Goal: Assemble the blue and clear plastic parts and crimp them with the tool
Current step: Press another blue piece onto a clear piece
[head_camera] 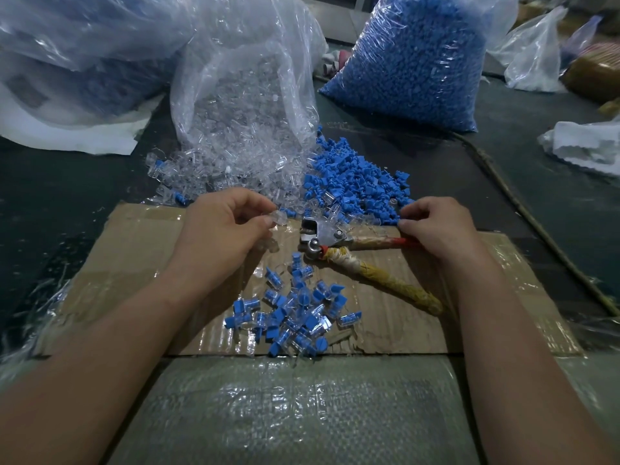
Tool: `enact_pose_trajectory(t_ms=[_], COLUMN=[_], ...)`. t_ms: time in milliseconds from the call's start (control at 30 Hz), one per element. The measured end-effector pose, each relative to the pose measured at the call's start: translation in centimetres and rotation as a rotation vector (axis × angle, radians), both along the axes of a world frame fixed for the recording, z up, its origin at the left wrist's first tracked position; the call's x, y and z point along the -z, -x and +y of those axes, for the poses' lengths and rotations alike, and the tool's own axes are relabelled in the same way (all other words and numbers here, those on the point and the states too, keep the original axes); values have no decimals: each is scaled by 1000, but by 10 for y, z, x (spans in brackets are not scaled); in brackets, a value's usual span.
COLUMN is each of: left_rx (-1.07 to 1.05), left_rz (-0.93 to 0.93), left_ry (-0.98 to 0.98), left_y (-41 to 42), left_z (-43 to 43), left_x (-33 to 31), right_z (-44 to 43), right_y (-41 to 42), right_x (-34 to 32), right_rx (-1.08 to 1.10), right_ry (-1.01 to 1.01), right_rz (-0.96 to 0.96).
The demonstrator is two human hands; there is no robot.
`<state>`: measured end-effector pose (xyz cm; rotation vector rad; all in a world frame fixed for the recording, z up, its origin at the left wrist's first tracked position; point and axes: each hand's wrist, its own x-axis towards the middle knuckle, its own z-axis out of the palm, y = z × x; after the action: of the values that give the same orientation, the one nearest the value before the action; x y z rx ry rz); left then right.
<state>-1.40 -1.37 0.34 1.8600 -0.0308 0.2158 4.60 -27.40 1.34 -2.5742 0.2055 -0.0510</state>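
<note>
– Many joined blue-and-clear plastic pieces point(295, 310) lie heaped nearest, on the taped brown cardboard sheet point(419, 330). Where's the tool?
– The metal crimping tool point(330, 234) lies just beyond that heap with its handles spread. One handle is wrapped in yellowish tape, and the red one runs under the right hand point(436, 229).
– What do the hands grip?
– The left hand point(224, 226) pinches a small clear plastic part point(277, 218) between thumb and fingers. The right hand's fingers are curled at the edge of the loose blue plastic parts point(355, 182). Whether they've caught one, I cannot tell.
– Farther back?
– Loose clear plastic parts point(231, 166) spill from a transparent bag point(241, 78). A second bag packed with blue parts point(416, 62) stands to its right.
</note>
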Motion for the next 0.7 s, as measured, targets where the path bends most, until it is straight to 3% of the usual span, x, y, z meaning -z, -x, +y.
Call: enact_pose_trajectory(t_ms=[267,467,700], left_rx=[-13,-12,4], left_rz=[-5,-3,14], left_ry=[-29,-27,15], left_y=[0,1,2], left_z=[-1,-1,-2], left_x=[0,-1,-3], right_z=[3,5,16], right_y=[-2,0,11], right_x=[0,0,-13], right_rx=[-106,-139,-160], right_ry=[82,14,-205], right_rz=[-13,-22,-166])
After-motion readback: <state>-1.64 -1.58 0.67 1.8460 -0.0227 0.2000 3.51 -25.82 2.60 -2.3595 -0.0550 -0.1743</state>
